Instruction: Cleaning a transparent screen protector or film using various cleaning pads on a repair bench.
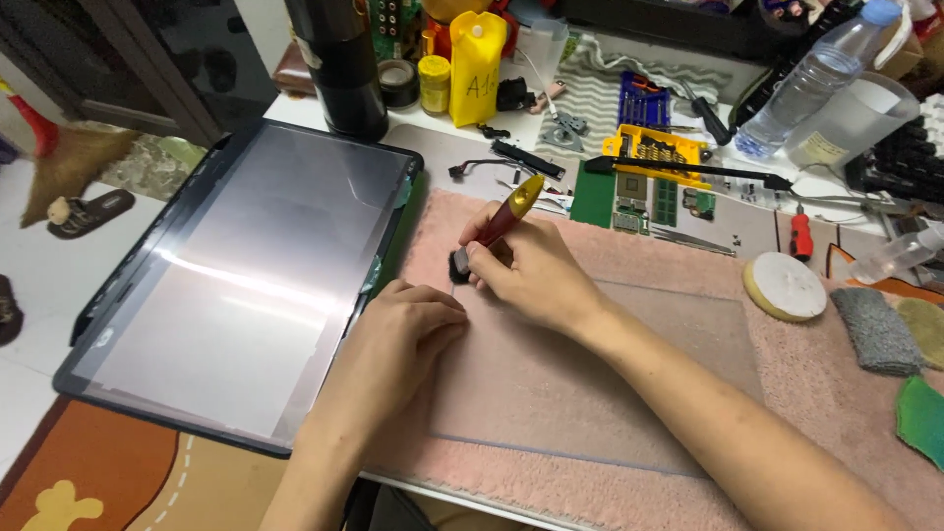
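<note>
Gripping glossy red-yellow brush, fuzzy pink mat

A white table stands over a pale tiled floor. A brown slipper lies on that floor beside a fuzzy brown brush. Bright light shines down from above. A dark door frame stands behind.

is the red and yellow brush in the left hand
No, the right hand grips the red and yellow brush; the left hand rests flat on the pink mat.
</note>
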